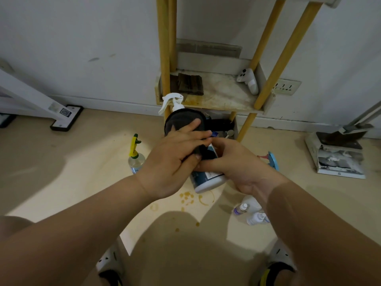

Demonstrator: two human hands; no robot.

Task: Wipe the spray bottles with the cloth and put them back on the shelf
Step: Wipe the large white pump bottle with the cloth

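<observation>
I hold a large spray bottle (208,179) with a white trigger head and a dark blue label, tilted away from me above the floor. My left hand (175,159) grips a dark cloth (181,122) wrapped over the bottle's upper part. My right hand (233,164) grips the bottle's body from the right. The yellow-legged shelf (218,100) stands against the wall just behind. On the floor stand a clear bottle with a yellow sprayer (136,155) at the left, a blue-and-pink sprayer (272,161) partly hidden by my right hand, and small white bottles (250,212) under my right forearm.
A folded dark cloth (190,83) and a white controller (249,80) lie on the shelf's middle level. Dark items fill the lowest level. A dustpan with papers (338,155) stands at the right wall, a floor-cleaner head (66,118) at the left. Orange stains (191,199) mark the floor.
</observation>
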